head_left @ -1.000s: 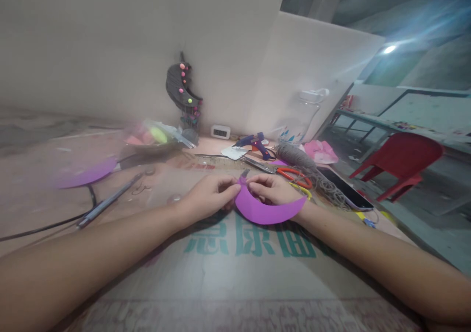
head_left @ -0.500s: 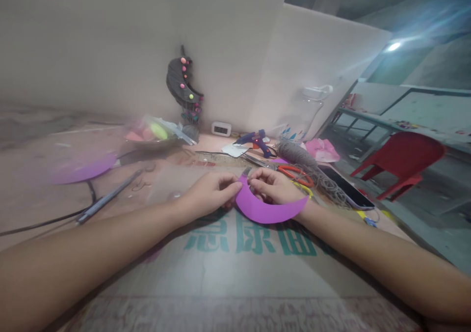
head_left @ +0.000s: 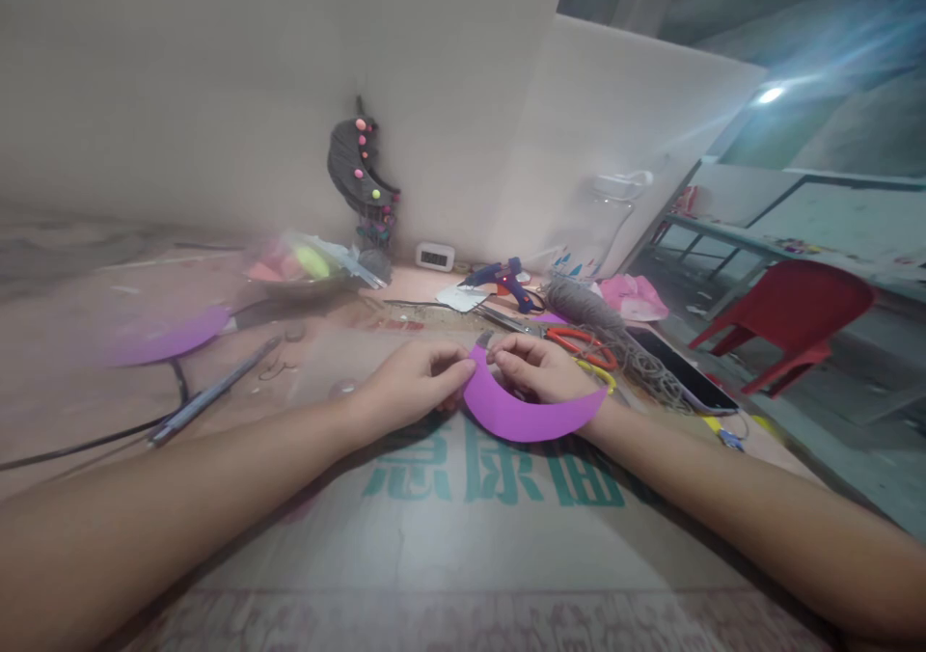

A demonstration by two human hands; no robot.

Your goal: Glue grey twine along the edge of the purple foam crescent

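Observation:
A purple crescent cutout (head_left: 528,419), like stiff paper or foam sheet, is held over the cardboard, its curve bulging toward me. My left hand (head_left: 426,380) pinches it near the upper left tip, thumb on top. Dark grey wrapping (head_left: 484,340), which looks like yarn, covers that tip. My right hand (head_left: 539,367) is closed just inside the curve, thumb and fingers pressed together beside the tip; what they grip is hidden. The crescent's other tip lies over my right wrist. Grey yarn (head_left: 585,307) lies in a loose bundle beyond my right hand.
Printed cardboard (head_left: 405,546) covers the table. Orange-handled scissors (head_left: 583,343), a blue glue gun (head_left: 506,281), a phone (head_left: 680,370) and a small clock (head_left: 435,257) lie beyond my hands. A pen (head_left: 217,390) and purple piece (head_left: 170,334) lie left. A decorated grey crescent (head_left: 351,162) hangs on the wall.
Both hands keep nearly the same pinched pose on and beside the purple crescent. The view has shifted very slightly; nothing was let go or taken up.

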